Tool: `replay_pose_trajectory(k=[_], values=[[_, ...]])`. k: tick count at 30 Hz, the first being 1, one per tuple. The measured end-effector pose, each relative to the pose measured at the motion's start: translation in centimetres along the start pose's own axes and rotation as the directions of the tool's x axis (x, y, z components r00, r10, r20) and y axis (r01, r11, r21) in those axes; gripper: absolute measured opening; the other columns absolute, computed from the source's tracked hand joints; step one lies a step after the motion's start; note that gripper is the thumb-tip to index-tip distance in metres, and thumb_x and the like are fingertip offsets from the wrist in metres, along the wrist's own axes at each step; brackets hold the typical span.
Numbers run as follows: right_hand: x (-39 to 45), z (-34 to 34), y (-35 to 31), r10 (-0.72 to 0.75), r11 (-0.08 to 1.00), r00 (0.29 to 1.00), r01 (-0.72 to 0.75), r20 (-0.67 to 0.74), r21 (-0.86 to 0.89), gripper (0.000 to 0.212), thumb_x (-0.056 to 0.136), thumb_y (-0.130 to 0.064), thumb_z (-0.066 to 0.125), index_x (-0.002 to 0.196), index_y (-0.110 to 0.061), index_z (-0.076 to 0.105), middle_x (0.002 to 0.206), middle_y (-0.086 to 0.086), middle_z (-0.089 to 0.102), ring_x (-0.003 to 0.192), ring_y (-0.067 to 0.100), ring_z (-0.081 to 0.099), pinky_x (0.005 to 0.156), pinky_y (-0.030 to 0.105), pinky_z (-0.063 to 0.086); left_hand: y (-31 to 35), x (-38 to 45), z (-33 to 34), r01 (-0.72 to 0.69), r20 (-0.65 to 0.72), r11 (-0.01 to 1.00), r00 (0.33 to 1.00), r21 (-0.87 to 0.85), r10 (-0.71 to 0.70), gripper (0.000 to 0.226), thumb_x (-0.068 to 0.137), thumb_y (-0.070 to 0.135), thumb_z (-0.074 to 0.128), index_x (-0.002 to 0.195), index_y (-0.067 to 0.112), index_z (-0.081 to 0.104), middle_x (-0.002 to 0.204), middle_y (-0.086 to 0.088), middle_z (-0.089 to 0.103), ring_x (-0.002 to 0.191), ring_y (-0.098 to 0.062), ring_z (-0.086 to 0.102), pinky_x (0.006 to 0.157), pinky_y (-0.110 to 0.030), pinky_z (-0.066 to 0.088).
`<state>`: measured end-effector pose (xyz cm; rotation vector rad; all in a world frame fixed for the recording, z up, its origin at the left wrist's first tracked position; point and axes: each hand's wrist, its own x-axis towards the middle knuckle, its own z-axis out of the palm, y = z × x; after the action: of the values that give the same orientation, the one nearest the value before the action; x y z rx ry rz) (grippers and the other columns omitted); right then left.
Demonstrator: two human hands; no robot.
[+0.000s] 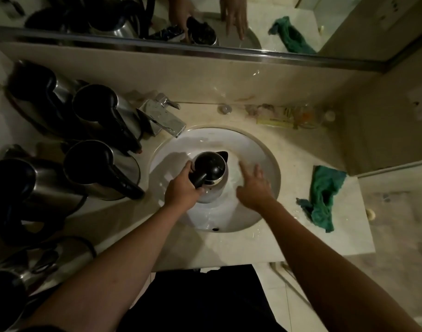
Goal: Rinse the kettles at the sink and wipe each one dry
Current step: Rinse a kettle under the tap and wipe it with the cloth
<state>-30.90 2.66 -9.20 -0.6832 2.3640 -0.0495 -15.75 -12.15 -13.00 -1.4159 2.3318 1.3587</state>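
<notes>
One round steel kettle, black lid.

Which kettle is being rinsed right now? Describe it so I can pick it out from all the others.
Find the round white sink basin in the middle of the counter, below the chrome faucet. The kettle stands upright inside that basin, its black handle gripped by the left hand, with the open right hand beside it. It is the only kettle in the basin; the others crowd the counter on the left.

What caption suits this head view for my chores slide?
Left hand holds a kettle over the sink; right hand open beside it.
</notes>
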Motion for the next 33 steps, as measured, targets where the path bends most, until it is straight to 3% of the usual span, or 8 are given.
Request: replay_pose_trajectory(k=[4, 7, 10, 15, 20, 25, 30, 33], values=[[0.9, -2.0, 9.7, 0.432, 0.901, 0.878, -0.433, -0.206, 0.043, 0.080, 0.099, -0.031, 0.051, 0.164, -0.034, 0.003, 0.168, 0.026, -0.008, 0.156, 0.045, 0.000, 0.126, 0.058, 0.013, -0.2, -0.3, 0.2, 0.041, 0.002, 0.997, 0.999, -0.070, -0.041, 0.073, 0.080, 0.025, 0.080, 0.140, 0.031, 0.039, 0.135, -0.001, 0.060, 0.121, -0.030, 0.059, 0.092, -0.038, 0.049], [0.6, -1.2, 17.1, 0.621, 0.781, 0.782, -0.611, -0.055, 0.130, 0.080, 0.095, -0.038, 0.065, 0.160, -0.034, 0.017, 0.164, 0.024, 0.009, 0.147, 0.052, 0.020, 0.120, 0.065, 0.027, -0.4, -0.6, 0.8, 0.061, -0.018, 0.993, 0.998, -0.102, -0.063, 0.051, 0.083, 0.025, 0.078, 0.123, 0.021, 0.047, 0.123, -0.007, 0.065, 0.110, -0.030, 0.063, 0.084, -0.037, 0.051], [0.3, 1.0, 18.8, 0.532, 0.847, 0.844, -0.532, -0.075, 0.023, 0.063, 0.094, -0.040, 0.065, 0.149, -0.027, 0.036, 0.142, 0.020, 0.043, 0.126, 0.046, 0.047, 0.106, 0.061, 0.046, -0.5, -0.9, 1.7, 0.109, -0.008, 0.986, 0.994, -0.124, -0.111, 0.040, 0.084, 0.033, 0.077, 0.118, 0.015, 0.064, 0.101, -0.007, 0.069, 0.097, -0.029, 0.067, 0.075, -0.031, 0.051], [-1.0, 1.5, 11.8, 0.421, 0.883, 0.877, -0.339, -0.230, 0.324, 0.016, 0.096, -0.024, 0.064, 0.112, -0.020, 0.061, 0.095, 0.006, 0.068, 0.083, 0.024, 0.066, 0.077, 0.040, 0.059, -0.1, -1.3, 2.7, 0.262, 0.080, 0.895, 0.965, -0.361, -0.250, 0.048, 0.079, 0.036, 0.080, 0.123, 0.025, 0.064, 0.094, 0.002, 0.070, 0.085, -0.018, 0.067, 0.069, -0.025, 0.047], [-5.0, -1.2, 7.0, 0.403, 0.745, 0.831, -0.054, -0.383, 0.665, 0.009, 0.096, -0.015, 0.068, 0.102, -0.016, 0.061, 0.092, -0.004, 0.066, 0.084, 0.019, 0.063, 0.082, 0.031, 0.053, 0.9, -1.3, 2.5, 0.282, 0.070, 0.788, 0.954, -0.547, -0.292, 0.038, 0.078, 0.023, 0.083, 0.113, 0.018, 0.068, 0.095, -0.005, 0.072, 0.092, -0.026, 0.070, 0.074, -0.035, 0.055], [-8.5, -3.4, 4.8, 0.133, 0.711, 0.896, 0.212, -0.424, 0.670, 0.015, 0.096, -0.013, 0.069, 0.093, -0.025, 0.060, 0.096, 0.003, 0.065, 0.085, 0.019, 0.065, 0.071, 0.030, 0.058, 2.1, -3.4, 1.5, 0.329, 0.083, 0.654, 0.922, -0.681, -0.378, 0.034, 0.082, 0.019, 0.080, 0.111, 0.005, 0.070, 0.085, -0.007, 0.068, 0.077, -0.022, 0.064, 0.071, -0.036, 0.053], [-9.9, -4.7, 0.9, 0.033, 0.377, 0.954, 0.264, -0.298, 0.888, 0.005, 0.100, 0.001, 0.058, 0.100, -0.003, 0.061, 0.102, 0.013, 0.070, 0.098, 0.029, 0.072, 0.079, 0.037, 0.064, 3.6, -7.7, -1.0, 0.299, 0.100, 0.590, 0.933, -0.750, -0.345, 0.019, 0.088, 0.014, 0.075, 0.104, 0.009, 0.067, 0.083, -0.007, 0.067, 0.071, -0.018, 0.064, 0.053, -0.027, 0.052], [-8.7, -4.9, -1.4, 0.043, 0.096, 0.969, 0.240, -0.244, 0.966, 0.014, 0.095, 0.005, 0.057, 0.095, -0.009, 0.054, 0.106, 0.027, 0.063, 0.106, 0.040, 0.068, 0.087, 0.057, 0.061, 5.1, -9.5, -2.7, 0.239, 0.078, 0.602, 0.957, -0.762, -0.281, 0.015, 0.088, 0.011, 0.074, 0.101, 0.007, 0.068, 0.067, -0.001, 0.061, 0.053, -0.008, 0.059, 0.044, -0.020, 0.047]])
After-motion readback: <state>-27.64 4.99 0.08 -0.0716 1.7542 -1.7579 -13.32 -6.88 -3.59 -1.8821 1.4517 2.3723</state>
